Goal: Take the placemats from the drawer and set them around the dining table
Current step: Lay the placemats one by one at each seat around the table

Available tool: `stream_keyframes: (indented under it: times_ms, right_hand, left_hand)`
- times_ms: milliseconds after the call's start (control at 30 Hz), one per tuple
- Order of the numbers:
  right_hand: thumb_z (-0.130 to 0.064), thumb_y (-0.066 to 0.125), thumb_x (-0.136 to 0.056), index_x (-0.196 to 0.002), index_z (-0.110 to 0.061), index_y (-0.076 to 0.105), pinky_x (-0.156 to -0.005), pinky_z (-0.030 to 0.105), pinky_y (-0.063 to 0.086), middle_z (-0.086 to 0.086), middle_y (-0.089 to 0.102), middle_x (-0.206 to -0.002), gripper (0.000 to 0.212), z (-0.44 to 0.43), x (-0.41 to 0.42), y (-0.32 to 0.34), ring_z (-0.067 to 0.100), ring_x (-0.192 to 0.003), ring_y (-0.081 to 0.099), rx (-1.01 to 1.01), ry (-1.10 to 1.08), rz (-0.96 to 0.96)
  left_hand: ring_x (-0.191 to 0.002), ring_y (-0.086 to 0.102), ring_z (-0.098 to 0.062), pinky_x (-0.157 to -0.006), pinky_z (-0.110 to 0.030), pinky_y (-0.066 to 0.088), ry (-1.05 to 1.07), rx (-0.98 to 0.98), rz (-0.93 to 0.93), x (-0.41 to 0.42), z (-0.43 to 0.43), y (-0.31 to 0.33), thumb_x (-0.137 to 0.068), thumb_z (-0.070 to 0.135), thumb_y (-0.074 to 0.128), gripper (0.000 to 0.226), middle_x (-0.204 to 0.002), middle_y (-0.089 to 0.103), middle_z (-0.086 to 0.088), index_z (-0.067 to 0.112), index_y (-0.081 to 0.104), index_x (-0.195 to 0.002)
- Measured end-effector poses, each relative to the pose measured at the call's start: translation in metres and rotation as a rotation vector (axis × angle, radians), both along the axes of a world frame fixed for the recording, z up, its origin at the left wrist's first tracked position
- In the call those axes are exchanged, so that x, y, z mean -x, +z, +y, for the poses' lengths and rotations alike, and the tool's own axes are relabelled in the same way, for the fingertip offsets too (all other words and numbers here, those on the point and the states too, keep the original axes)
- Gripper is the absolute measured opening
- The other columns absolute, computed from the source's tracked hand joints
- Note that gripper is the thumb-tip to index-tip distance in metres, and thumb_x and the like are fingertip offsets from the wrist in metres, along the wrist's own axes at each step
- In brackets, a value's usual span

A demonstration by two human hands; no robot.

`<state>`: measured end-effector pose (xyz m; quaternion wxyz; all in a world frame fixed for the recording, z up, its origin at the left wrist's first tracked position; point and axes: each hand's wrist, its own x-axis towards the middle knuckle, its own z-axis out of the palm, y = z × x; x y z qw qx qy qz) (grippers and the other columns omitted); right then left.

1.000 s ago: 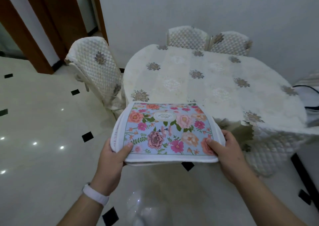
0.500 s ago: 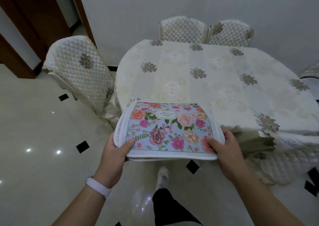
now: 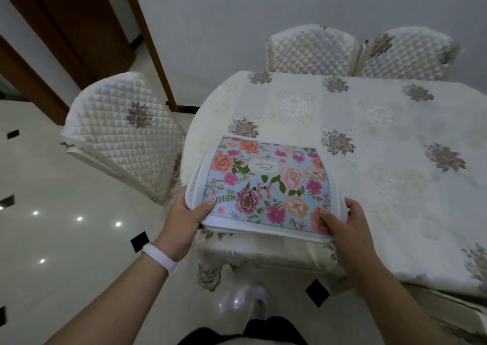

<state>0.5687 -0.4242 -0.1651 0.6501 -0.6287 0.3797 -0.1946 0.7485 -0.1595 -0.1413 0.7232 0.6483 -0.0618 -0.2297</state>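
Note:
A stack of placemats [image 3: 266,183], light blue with pink and orange flowers and white borders, is held over the near left edge of the dining table [image 3: 382,144]. My left hand [image 3: 184,220] grips the stack's near left corner, thumb on top. On the near right corner, my right hand [image 3: 342,228] grips it the same way. The table wears a cream tablecloth with embroidered flowers. How many mats lie in the stack cannot be told.
A quilted cream chair [image 3: 123,133] stands to the table's left. Two more chairs [image 3: 311,49] [image 3: 405,52] stand at the far side against the wall. A dark wooden door frame [image 3: 79,33] is at the far left. The floor [image 3: 66,226] is glossy tile.
I have walked closer to the table. The stack, earlier in front of the table's edge, now hangs over its near left part. Both hands keep the same grip.

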Motion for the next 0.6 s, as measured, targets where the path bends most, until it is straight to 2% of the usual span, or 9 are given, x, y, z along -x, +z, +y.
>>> stream_keyframes:
  times_ms: [67,167,300,400,500,600]
  right_hand:
    - [-0.018,0.075,-0.087,-0.105,-0.027,0.053,-0.078,0.049,0.06,0.011,0.07,-0.106,0.03,-0.01,-0.013,0.0,0.027,-0.09,0.073,-0.017,-0.029,-0.014]
    - [-0.018,0.076,-0.085,-0.103,-0.03,0.054,-0.073,0.043,0.061,0.007,0.071,-0.103,0.031,-0.02,-0.027,-0.003,0.022,-0.087,0.074,-0.011,-0.058,-0.03]
    - [-0.021,0.078,-0.084,-0.102,-0.032,0.054,-0.067,0.034,0.061,0.003,0.071,-0.1,0.032,-0.023,-0.041,-0.02,0.017,-0.083,0.074,-0.014,-0.105,0.016]
    - [-0.024,0.078,-0.083,-0.103,-0.035,0.053,-0.067,0.032,0.062,-0.001,0.071,-0.099,0.033,-0.015,-0.046,-0.038,0.014,-0.083,0.074,-0.029,-0.161,0.058]
    - [-0.027,0.078,-0.084,-0.108,-0.031,0.053,-0.061,0.021,0.058,-0.005,0.07,-0.1,0.035,-0.002,-0.048,-0.054,0.006,-0.081,0.073,-0.01,-0.224,0.137]
    - [-0.028,0.078,-0.083,-0.108,-0.028,0.053,-0.067,0.03,0.06,-0.003,0.068,-0.103,0.035,0.018,-0.048,-0.071,0.009,-0.082,0.072,-0.035,-0.287,0.26]
  left_hand:
    - [-0.098,0.07,-0.028,-0.073,-0.043,0.06,-0.015,-0.015,0.006,-0.016,-0.014,-0.003,-0.087,0.007,0.065,0.033,-0.111,0.073,-0.006,0.021,0.062,-0.117]
    - [-0.096,0.071,-0.026,-0.066,-0.036,0.06,-0.044,-0.019,0.023,-0.04,-0.026,-0.006,-0.085,0.01,0.067,0.031,-0.106,0.074,-0.001,0.025,0.063,-0.112]
    - [-0.097,0.071,-0.027,-0.068,-0.039,0.06,-0.145,-0.059,0.044,-0.072,-0.036,-0.02,-0.079,0.021,0.071,0.038,-0.111,0.073,-0.003,0.026,0.062,-0.116]
    - [-0.097,0.07,-0.03,-0.07,-0.043,0.06,-0.193,-0.095,0.054,-0.094,-0.043,-0.039,-0.083,0.015,0.069,0.036,-0.111,0.072,-0.007,0.018,0.059,-0.118]
    - [-0.095,0.07,-0.03,-0.073,-0.046,0.06,-0.277,-0.145,0.06,-0.117,-0.05,-0.061,-0.087,0.009,0.067,0.028,-0.108,0.072,-0.01,0.017,0.06,-0.113]
    - [-0.091,0.071,-0.025,-0.07,-0.039,0.061,-0.364,-0.21,0.027,-0.135,-0.052,-0.079,-0.089,0.007,0.067,0.024,-0.101,0.072,-0.005,0.019,0.061,-0.109]
